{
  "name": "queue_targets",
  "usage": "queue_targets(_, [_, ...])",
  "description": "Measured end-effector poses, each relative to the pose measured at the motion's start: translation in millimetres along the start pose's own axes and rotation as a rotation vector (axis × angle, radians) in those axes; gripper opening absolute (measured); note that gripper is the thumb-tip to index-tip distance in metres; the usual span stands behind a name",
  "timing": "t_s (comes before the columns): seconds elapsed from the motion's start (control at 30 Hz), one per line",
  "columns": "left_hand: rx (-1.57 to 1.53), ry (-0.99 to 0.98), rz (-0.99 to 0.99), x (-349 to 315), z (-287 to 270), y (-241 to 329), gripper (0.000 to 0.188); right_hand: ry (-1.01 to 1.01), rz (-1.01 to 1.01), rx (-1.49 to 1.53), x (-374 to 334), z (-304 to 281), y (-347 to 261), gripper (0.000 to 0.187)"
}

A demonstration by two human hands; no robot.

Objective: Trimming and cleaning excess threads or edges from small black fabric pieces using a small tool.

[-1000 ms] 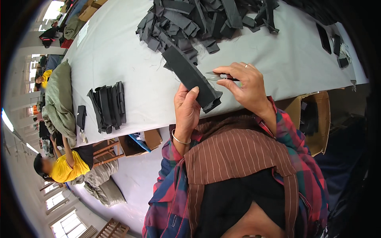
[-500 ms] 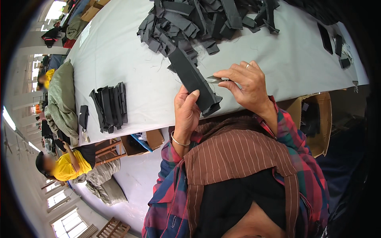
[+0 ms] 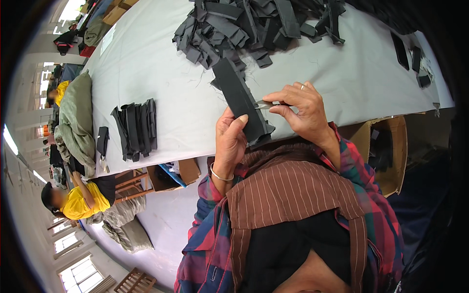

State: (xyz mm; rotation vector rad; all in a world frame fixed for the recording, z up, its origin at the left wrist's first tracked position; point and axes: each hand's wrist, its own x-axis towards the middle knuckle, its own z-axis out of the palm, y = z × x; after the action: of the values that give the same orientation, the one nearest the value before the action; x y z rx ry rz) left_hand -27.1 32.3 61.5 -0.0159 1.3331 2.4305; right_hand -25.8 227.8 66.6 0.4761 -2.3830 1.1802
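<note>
My left hand (image 3: pixel 231 136) is closed on a dark grey strip of folded fabric (image 3: pixel 238 97), its thumb lying across the near part. The strip slants up and away from me over the table's near edge. Between the thumb and fingers of my right hand (image 3: pixel 302 108) is a small pair of metal thread snips (image 3: pixel 266 104). The tips of the snips meet the strip's right edge, where fine loose threads show. Most of the snips' body is hidden in my palm.
A big heap of dark fabric pieces (image 3: pixel 234 29) lies on the white-covered table (image 3: pixel 185 107). At left stands a row of stacked strips (image 3: pixel 136 129). A phone-like black object (image 3: pixel 399 51) lies far right. Below the edge is a cardboard box (image 3: pixel 398 156). A person in yellow (image 3: pixel 85 200) works at left.
The snips and my right hand have shifted slightly downward along the strip's right edge. The strip tilts a little differently, and my left hand keeps its hold.
</note>
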Motion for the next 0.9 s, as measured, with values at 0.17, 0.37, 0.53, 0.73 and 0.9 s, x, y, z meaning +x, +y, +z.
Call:
queue_targets(0.17, [0.025, -0.022, 0.005, -3.5, -3.3, -0.2, 0.036, 0.013, -0.025, -0.022, -0.4, 1.9, -3.1, 0.017])
queue_targets(0.37, [0.076, 0.033, 0.027, -6.6, 7.7, 4.5, 0.031, 0.153, 0.344, 0.28, 2.1, 0.8, -1.1, 0.014])
queue_targets(0.53, [0.01, 0.068, 0.034, 5.8, -1.4, 1.3, 0.024, 0.048, 0.272, 0.394, -0.1, 4.5, -8.6, 0.025])
queue_targets(0.73, [-0.012, 0.041, 0.012, 9.7, -0.1, 4.9, 0.025, -0.248, 0.293, 0.435, -2.9, 2.4, -20.0, 0.03])
queue_targets(0.9, [-0.114, -0.02, -0.047, 13.1, -0.2, 9.0, 0.039, -0.278, 0.242, 0.334, -6.2, 4.0, -10.2, 0.017])
